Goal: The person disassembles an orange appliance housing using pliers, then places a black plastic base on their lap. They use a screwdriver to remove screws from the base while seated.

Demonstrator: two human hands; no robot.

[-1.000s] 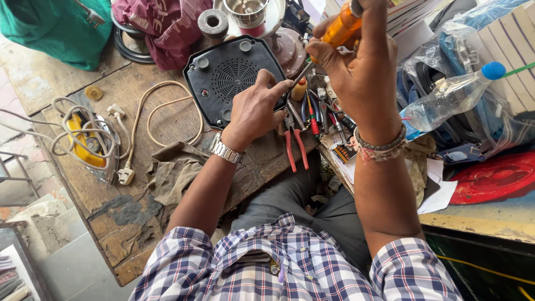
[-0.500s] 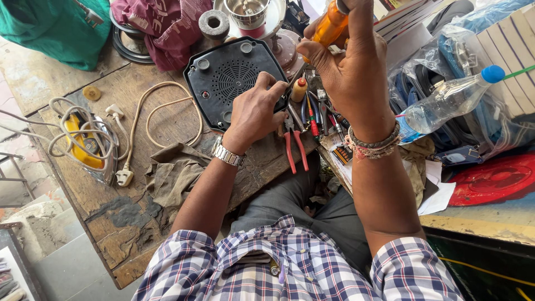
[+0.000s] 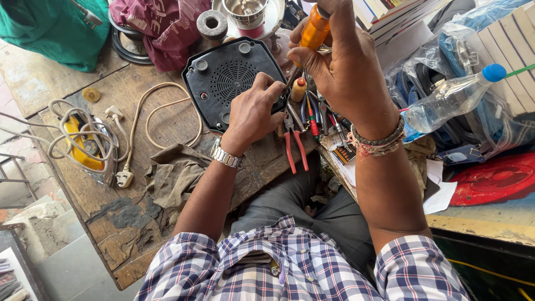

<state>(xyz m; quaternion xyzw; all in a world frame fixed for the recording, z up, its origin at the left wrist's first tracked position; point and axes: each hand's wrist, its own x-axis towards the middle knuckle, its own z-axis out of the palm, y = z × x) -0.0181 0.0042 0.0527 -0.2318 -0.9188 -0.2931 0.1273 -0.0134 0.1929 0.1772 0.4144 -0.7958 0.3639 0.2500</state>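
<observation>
— What are the fingers doing?
— The right hand [image 3: 345,72] pinches an orange-handled screwdriver [image 3: 314,29]; the left hand [image 3: 253,114], fingers curled, presses the black square vented appliance base [image 3: 225,78] at the worn wooden workbench's [image 3: 111,223] far edge.
— Any containers?
— A clear plastic bottle with a blue cap [image 3: 446,103], contents unclear, lies right.

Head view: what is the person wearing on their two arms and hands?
Both hands are bare, without gloves. The left hand has a silver metal link wristwatch at the wrist. The right hand has beaded and thread wristbands stacked at the wrist. Both arms have short sleeves of a blue, white and red checked shirt.
</observation>
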